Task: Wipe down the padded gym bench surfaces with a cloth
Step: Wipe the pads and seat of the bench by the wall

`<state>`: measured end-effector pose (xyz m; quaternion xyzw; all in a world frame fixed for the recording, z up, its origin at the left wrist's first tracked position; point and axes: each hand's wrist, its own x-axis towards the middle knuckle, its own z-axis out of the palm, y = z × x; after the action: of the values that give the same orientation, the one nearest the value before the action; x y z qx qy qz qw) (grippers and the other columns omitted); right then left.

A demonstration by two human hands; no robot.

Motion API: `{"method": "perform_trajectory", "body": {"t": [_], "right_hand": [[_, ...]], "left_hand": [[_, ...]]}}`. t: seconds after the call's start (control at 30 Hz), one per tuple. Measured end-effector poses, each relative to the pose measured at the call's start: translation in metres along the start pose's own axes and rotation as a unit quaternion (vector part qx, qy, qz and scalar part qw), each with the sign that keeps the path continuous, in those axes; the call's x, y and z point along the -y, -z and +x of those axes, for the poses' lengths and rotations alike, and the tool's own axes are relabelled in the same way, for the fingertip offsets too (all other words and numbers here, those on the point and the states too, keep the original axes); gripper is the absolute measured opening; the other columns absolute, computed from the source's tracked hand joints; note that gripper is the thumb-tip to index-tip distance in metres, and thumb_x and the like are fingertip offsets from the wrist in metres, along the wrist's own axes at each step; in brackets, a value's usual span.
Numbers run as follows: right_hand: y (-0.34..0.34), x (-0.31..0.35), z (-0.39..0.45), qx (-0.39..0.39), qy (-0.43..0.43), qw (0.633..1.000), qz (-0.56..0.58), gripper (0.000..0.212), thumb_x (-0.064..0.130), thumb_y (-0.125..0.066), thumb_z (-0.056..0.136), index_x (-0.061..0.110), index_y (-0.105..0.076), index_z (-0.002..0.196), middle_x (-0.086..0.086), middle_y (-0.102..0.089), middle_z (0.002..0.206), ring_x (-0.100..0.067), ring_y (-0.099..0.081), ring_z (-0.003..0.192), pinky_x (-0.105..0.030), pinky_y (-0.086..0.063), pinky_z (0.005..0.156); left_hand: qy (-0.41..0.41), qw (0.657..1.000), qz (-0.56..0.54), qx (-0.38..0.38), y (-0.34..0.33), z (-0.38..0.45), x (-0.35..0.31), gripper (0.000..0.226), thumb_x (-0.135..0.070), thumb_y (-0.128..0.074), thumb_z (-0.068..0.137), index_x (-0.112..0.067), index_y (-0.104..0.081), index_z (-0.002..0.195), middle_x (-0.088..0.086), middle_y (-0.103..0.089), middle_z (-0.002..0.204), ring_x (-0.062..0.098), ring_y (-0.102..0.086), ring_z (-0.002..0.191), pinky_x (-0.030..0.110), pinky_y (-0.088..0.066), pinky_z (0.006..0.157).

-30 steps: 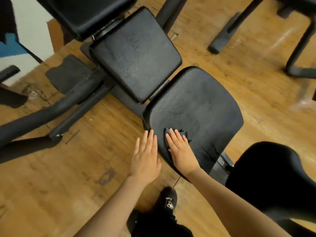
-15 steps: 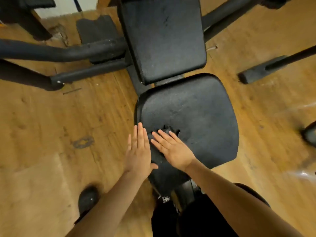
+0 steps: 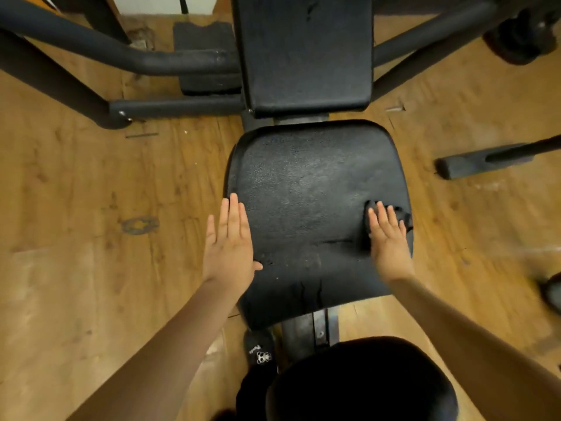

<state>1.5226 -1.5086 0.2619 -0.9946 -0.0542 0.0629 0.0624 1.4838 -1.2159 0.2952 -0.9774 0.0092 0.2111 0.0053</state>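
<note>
The right hand (image 3: 388,238) presses its spread fingers on the dark cloth (image 3: 400,215) at the seat pad's (image 3: 303,189) right edge to wipe, while the left hand (image 3: 229,241), flat and empty, braces its left edge.

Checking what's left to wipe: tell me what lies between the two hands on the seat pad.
In the head view, only bare seat pad with cracked vinyl lies between the left hand and the right hand, which presses the cloth.
</note>
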Motion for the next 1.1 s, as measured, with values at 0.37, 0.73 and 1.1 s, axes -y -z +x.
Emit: {"method": "perform_trajectory", "body": {"t": [0.37,0.73,1.1], "right_hand": [[-0.002,0.161,0.040,-0.017,0.106,0.994,-0.019,0.059,0.008,-0.033,0.099,0.012,-0.004,0.149,-0.007,0.004,0.158,-0.025,0.008,0.144,-0.041,0.003,0.115],[-0.039,0.168,-0.032,0.011,0.286,0.958,-0.023,0.075,-0.007,-0.053,0.079,0.009,-0.022,0.146,-0.008,-0.015,0.154,-0.022,-0.003,0.140,-0.043,0.001,0.111],[-0.026,0.174,0.006,-0.035,0.287,0.957,-0.021,0.069,-0.008,-0.045,0.085,0.010,-0.021,0.147,-0.009,-0.017,0.155,-0.027,-0.008,0.144,-0.040,0.001,0.112]], "left_hand": [[0.014,0.998,-0.056,0.031,-0.053,-0.057,0.005,0.114,-0.048,-0.058,0.087,-0.002,0.039,0.126,0.009,0.043,0.137,0.024,0.035,0.133,0.041,0.011,0.114],[0.044,0.994,-0.099,0.011,-0.066,-0.055,-0.004,0.114,-0.038,-0.062,0.088,-0.003,0.038,0.129,0.011,0.044,0.139,0.025,0.028,0.141,0.042,0.010,0.115],[0.073,0.991,-0.106,-0.028,-0.080,-0.050,-0.010,0.107,-0.021,-0.058,0.093,-0.004,0.041,0.128,0.011,0.036,0.151,0.023,0.029,0.140,0.045,0.006,0.116]]}}
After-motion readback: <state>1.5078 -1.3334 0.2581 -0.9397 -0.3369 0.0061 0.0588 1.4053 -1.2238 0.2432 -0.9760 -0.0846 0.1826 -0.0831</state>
